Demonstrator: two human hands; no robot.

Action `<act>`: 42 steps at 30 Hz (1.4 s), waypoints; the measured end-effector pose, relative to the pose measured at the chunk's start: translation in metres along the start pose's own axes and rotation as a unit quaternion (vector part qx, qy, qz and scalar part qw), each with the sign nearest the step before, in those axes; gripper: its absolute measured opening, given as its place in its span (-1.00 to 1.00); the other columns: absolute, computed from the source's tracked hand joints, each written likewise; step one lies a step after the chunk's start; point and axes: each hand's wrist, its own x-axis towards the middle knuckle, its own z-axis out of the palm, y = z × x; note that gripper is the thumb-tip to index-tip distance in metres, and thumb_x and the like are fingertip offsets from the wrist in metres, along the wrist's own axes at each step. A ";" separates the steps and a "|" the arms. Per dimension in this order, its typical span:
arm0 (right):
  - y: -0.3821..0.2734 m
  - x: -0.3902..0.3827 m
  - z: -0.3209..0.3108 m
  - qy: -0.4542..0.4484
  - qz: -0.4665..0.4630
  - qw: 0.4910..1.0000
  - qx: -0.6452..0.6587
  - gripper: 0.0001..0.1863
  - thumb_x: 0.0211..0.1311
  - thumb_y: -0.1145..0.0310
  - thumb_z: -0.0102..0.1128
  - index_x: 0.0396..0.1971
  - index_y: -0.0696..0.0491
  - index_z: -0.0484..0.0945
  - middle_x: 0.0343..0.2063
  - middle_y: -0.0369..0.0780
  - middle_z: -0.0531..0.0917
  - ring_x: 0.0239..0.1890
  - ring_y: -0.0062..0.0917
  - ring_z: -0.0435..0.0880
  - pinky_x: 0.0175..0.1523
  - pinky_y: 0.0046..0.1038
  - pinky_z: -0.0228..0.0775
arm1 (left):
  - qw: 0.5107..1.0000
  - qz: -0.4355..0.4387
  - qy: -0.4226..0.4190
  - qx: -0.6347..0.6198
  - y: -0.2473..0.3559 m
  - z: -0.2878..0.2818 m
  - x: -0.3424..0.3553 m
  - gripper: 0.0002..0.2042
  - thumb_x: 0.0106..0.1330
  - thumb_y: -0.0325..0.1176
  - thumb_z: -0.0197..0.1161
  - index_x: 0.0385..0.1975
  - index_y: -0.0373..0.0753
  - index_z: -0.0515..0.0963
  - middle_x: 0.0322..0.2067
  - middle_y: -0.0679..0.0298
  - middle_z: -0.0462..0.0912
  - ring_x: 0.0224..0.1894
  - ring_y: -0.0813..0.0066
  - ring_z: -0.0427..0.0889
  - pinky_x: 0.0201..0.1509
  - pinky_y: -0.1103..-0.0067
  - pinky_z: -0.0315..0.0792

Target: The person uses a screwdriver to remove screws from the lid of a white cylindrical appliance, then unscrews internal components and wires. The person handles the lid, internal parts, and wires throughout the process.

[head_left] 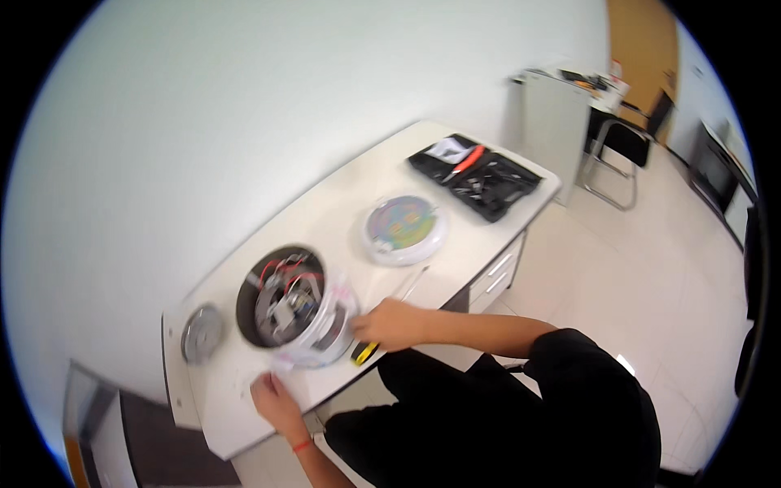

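One opened appliance [298,307], white table [232,411]

Wiring [285,283] exposed; appliance sits between both hands. Right hand [389,324] beside its wall, fingers curled above yellow-black screwdriver handle [365,353]; grip unclear. Left hand [275,400] near table edge, fingers bent; cannot tell whether holding anything.

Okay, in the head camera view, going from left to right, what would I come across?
Round grey disc, open white drum-shaped appliance, round white piece with a multicoloured top, black tool case, black-seated chair.
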 end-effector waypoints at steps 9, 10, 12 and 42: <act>-0.006 0.017 0.020 0.061 -0.028 0.998 -0.003 -0.85 -0.11 0.34 0.34 -0.53 0.08 0.63 -0.35 -0.16 0.67 -0.35 -0.15 0.74 -0.32 -0.13 0.57 | 0.995 0.035 -0.019 -0.094 -0.026 0.014 -0.012 -0.84 0.40 -0.54 0.28 -0.11 -0.49 0.58 -0.22 0.00 0.68 -0.22 0.23 0.69 -0.10 0.40 0.62; -0.006 0.014 0.024 0.075 -0.032 0.997 -0.006 -0.84 -0.12 0.33 0.35 -0.54 0.08 0.62 -0.36 -0.17 0.66 -0.36 -0.16 0.73 -0.33 -0.13 0.56 | 0.997 0.018 -0.049 -0.052 0.007 0.001 -0.018 -0.77 0.43 -0.36 0.29 -0.11 -0.43 0.64 -0.22 -0.03 0.70 -0.22 0.10 0.69 -0.09 0.29 0.59; -0.006 0.015 0.021 0.093 -0.059 0.994 -0.015 -0.82 -0.13 0.32 0.37 -0.52 0.07 0.61 -0.35 -0.19 0.63 -0.37 -0.19 0.73 -0.35 -0.15 0.54 | 0.995 -0.004 -0.066 -0.070 0.035 -0.001 -0.025 -0.75 0.44 -0.30 0.29 -0.11 -0.41 0.66 -0.23 -0.02 0.70 -0.22 0.09 0.69 -0.10 0.28 0.58; 0.009 -0.014 -0.029 0.118 0.133 0.983 0.041 -0.58 -0.13 0.28 0.39 -0.15 -0.02 0.71 -0.38 -0.16 0.69 -0.25 -0.18 0.72 -0.19 -0.17 0.59 | 0.669 -0.247 -0.198 -0.672 0.165 0.110 -0.036 -0.78 0.41 -0.50 0.14 -0.03 -0.33 0.63 -0.08 0.18 0.69 -0.01 0.40 0.65 0.14 0.44 0.54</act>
